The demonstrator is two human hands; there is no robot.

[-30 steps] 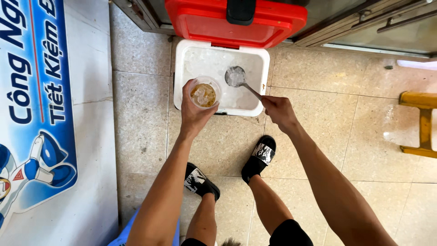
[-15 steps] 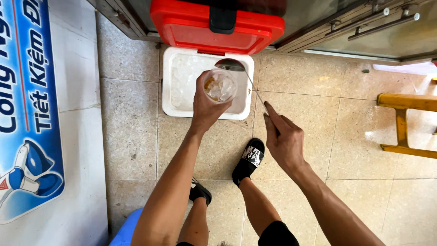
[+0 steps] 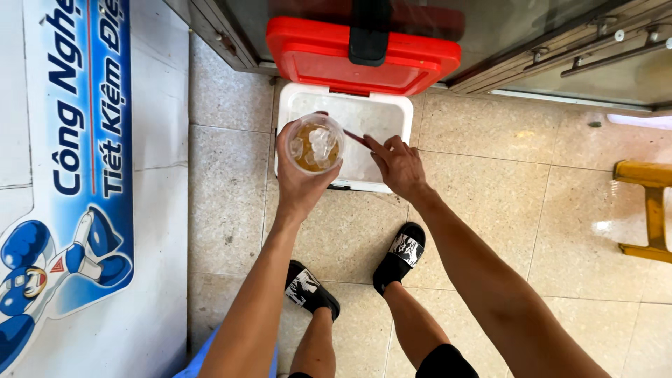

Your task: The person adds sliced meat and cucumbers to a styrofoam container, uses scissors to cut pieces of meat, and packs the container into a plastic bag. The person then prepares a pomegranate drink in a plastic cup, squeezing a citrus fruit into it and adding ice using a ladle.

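Observation:
My left hand (image 3: 299, 183) grips a clear plastic cup (image 3: 315, 143) with brown drink and ice cubes in it, held over the near left corner of an open white cooler box (image 3: 381, 119) on the floor. My right hand (image 3: 399, 164) holds the thin handle of a scoop (image 3: 357, 138); the scoop's bowl is hidden behind the cup. The cooler's red lid (image 3: 364, 56) with a black handle stands raised at the back. Ice fills the box.
A white appliance (image 3: 84, 182) with a blue sticker stands at the left. A glass-fronted cabinet (image 3: 546, 42) runs along the back. A yellow wooden stool (image 3: 647, 210) is at the right. My feet in black sandals (image 3: 399, 255) stand on beige floor tiles.
The scoop went from the cooler's ice up to the cup, and ice cubes now lie in the drink. My left hand lifted the cup a little nearer.

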